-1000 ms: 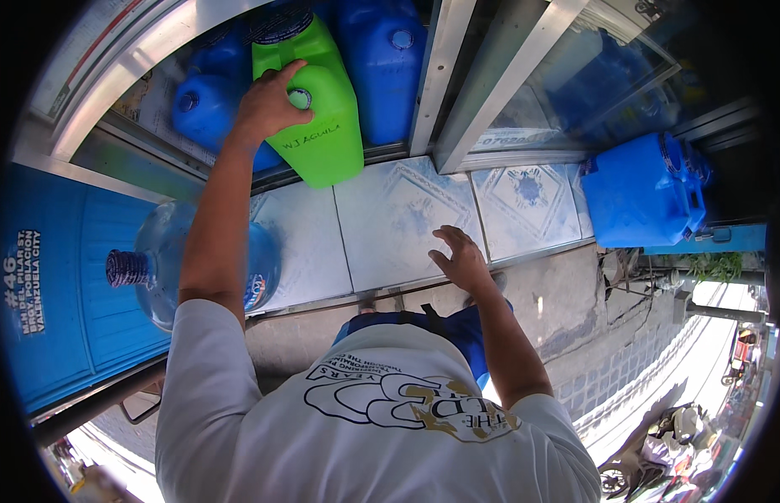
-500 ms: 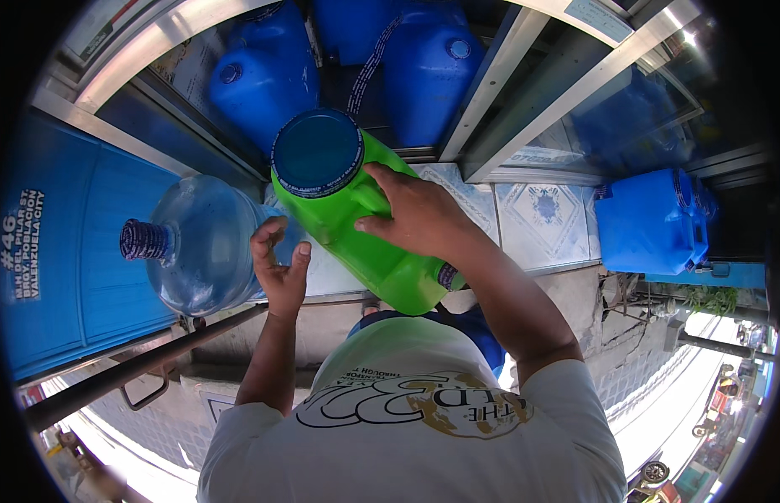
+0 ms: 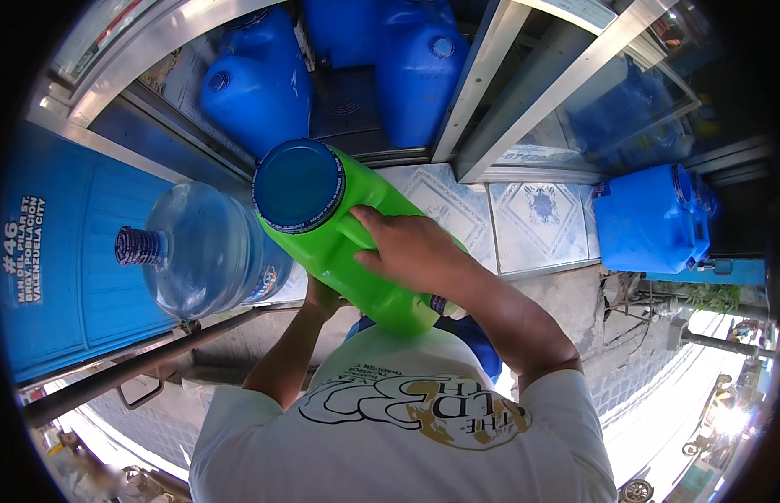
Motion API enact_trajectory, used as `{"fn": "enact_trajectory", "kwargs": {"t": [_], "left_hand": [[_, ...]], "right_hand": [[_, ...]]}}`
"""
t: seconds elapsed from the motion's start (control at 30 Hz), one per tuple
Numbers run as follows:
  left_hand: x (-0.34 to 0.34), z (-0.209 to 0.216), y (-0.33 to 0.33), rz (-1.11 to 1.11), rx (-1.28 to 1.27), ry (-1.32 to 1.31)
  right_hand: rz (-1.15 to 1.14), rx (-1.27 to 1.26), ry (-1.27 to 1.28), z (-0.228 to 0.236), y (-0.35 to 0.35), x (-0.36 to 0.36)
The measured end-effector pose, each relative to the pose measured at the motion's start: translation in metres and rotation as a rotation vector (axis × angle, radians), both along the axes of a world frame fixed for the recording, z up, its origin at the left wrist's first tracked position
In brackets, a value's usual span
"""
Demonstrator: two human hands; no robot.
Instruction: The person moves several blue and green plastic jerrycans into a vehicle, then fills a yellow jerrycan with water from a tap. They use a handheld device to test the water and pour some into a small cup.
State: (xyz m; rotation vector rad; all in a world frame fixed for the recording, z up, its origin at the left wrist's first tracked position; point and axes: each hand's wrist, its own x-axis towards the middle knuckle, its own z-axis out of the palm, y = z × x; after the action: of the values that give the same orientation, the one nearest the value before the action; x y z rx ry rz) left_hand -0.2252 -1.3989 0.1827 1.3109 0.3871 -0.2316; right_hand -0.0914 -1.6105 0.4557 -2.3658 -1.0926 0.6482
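Observation:
A green water jug (image 3: 356, 243) with a wide blue lid (image 3: 299, 186) is tilted in front of my chest, its lid end pointing to the far left. A printed band rings the lid. My right hand (image 3: 415, 251) is closed round the jug's handle. A smaller spout with a printed seal (image 3: 442, 306) sticks out at the near right end, below my right forearm. My left hand (image 3: 323, 295) reaches under the jug, where its fingers are hidden. To the left of it, a clear round water bottle (image 3: 205, 251) lies on its side, its sealed neck pointing left.
Several blue jugs (image 3: 260, 92) stand inside the metal-framed opening ahead. Another blue container (image 3: 646, 220) sits at the right on the ledge. White patterned tiles (image 3: 541, 218) cover the ledge. A dark rail (image 3: 147, 365) runs along the lower left, beneath a blue panel (image 3: 88, 251).
My left hand has gone from beside the clear bottle to under the green jug. The jug has come nearer and slightly left with my right hand. A printed strip beyond the lid is out of sight.

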Motion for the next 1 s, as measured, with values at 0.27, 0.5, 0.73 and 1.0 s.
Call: {"fn": "enact_trajectory", "kwargs": {"t": [0.27, 0.5, 0.73, 1.0], "left_hand": [[0.029, 0.01, -0.059, -0.199, -0.14, -0.041], [0.132, 0.032, -0.16, -0.428, -0.476, 0.347], [0.221, 0.029, -0.303, -0.66, -0.431, 0.524], [0.301, -0.021, -0.476, -0.658, -0.38, 0.516]], "right_hand": [[-0.172, 0.049, -0.023, 0.0, -0.055, -0.004], [-0.616, -0.01, -0.121, -0.001, -0.171, -0.006], [-1.01, -0.008, -0.372, -0.02, -0.302, 0.027], [-1.198, -0.174, -0.521, -0.036, -0.455, 0.097]]}}
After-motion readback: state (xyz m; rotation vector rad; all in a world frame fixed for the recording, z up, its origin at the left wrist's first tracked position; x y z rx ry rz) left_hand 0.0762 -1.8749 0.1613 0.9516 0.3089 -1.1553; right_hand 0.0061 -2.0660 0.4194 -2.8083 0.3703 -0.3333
